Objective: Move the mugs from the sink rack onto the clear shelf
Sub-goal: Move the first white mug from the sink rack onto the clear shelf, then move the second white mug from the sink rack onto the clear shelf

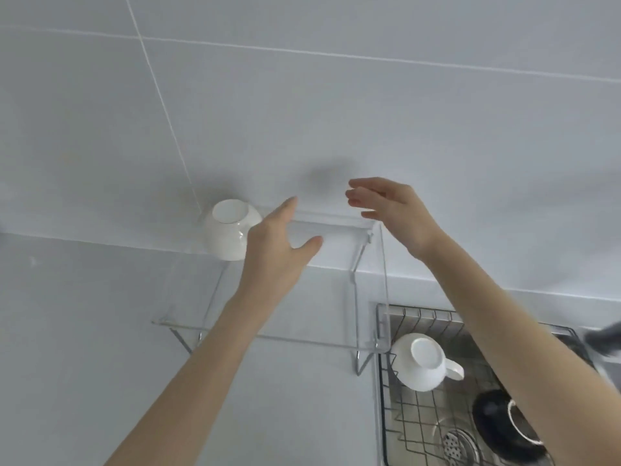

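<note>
A white mug (pixel 228 230) stands upside down at the back left of the clear shelf (pixel 302 339). My left hand (pixel 275 250) hovers over the shelf just right of that mug, fingers spread, holding nothing. My right hand (pixel 393 213) is raised above the shelf's back right corner, fingers apart and empty. A second white mug (pixel 423 363) rests upside down on the wire sink rack (pixel 416 418), its handle pointing right. A black mug (pixel 504 422) lies on the rack below it, partly hidden by my right forearm.
The shelf stands on thin metal legs on a pale countertop (pixel 84 331) against a tiled wall (pixel 302 95). The rack sits over a steel sink with a drain strainer (pixel 457 445). A dark blurred object (pixel 605 338) shows at the right edge.
</note>
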The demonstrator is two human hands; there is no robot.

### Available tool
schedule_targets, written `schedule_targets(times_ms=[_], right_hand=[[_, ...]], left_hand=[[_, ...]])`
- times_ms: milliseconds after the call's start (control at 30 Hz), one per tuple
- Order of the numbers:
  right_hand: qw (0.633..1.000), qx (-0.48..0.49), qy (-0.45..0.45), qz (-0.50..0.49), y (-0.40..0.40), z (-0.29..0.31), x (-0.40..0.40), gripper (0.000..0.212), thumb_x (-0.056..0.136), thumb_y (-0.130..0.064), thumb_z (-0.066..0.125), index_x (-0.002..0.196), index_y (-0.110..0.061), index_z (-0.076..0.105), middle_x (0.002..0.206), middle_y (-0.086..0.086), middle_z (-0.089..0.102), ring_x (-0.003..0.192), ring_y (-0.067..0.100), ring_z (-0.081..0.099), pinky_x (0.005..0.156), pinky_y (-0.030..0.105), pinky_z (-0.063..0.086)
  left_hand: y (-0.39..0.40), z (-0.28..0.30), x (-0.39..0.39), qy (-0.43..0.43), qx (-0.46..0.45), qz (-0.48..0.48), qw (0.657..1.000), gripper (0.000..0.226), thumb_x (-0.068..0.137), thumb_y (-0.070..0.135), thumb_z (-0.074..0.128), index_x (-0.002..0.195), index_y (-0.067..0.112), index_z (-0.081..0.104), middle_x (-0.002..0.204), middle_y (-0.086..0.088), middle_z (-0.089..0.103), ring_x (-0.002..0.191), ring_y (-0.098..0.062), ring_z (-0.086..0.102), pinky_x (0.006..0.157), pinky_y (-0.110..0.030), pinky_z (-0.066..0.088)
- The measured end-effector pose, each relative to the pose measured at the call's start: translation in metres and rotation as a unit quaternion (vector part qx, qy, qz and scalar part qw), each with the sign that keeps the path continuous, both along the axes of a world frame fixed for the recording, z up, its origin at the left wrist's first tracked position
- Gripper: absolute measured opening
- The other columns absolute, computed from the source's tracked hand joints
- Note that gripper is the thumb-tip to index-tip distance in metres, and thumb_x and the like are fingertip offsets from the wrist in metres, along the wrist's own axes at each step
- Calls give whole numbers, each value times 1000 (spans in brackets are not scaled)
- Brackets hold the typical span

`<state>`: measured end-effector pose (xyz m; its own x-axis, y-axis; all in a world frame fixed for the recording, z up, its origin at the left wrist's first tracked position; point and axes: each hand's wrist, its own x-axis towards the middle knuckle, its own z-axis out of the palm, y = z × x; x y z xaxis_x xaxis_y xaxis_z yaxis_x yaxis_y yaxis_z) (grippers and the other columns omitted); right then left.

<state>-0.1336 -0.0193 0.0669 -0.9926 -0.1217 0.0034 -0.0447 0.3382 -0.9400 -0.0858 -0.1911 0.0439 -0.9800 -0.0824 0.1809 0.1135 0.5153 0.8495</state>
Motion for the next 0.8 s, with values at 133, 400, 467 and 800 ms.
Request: schedule_targets(times_ms=[133, 400, 467, 800], right_hand=[[996, -29, -7, -89, 84, -11, 47, 22, 90, -17, 50, 107, -14, 64, 101, 3, 68, 101, 16, 65, 89, 29, 50], [978, 46, -100, -175, 182, -106, 116, 22, 85, -15, 58, 106, -16, 66, 106, 4, 69, 101, 17, 62, 93, 32, 47], [973, 70, -137, -173, 193, -135, 123, 26, 83, -15, 59, 109, -15, 66, 109, 4, 69, 99, 14, 61, 90, 27, 44], [958, 93, -256, -87, 196, -230, 88, 38, 93, -21, 40, 129, -14, 51, 135, 7, 54, 122, 21, 48, 95, 25, 33]], left_hand=[[75, 2, 44, -34, 133, -154, 978, 56, 75, 13, 69, 128, 18, 51, 130, 3, 57, 117, -2, 53, 97, -11, 42], [176, -75, 95, -160, 59, -273, 947, 63, 77, 23, 66, 135, 21, 41, 140, 6, 46, 127, -10, 44, 101, -17, 32], [188, -104, 93, -202, 51, -228, 951, 63, 77, 23, 66, 134, 20, 41, 139, 4, 46, 126, -14, 45, 100, -21, 34], [224, -192, 89, -299, 99, -64, 947, 50, 78, 16, 63, 123, 19, 43, 119, -3, 57, 105, -16, 52, 84, -19, 38]])
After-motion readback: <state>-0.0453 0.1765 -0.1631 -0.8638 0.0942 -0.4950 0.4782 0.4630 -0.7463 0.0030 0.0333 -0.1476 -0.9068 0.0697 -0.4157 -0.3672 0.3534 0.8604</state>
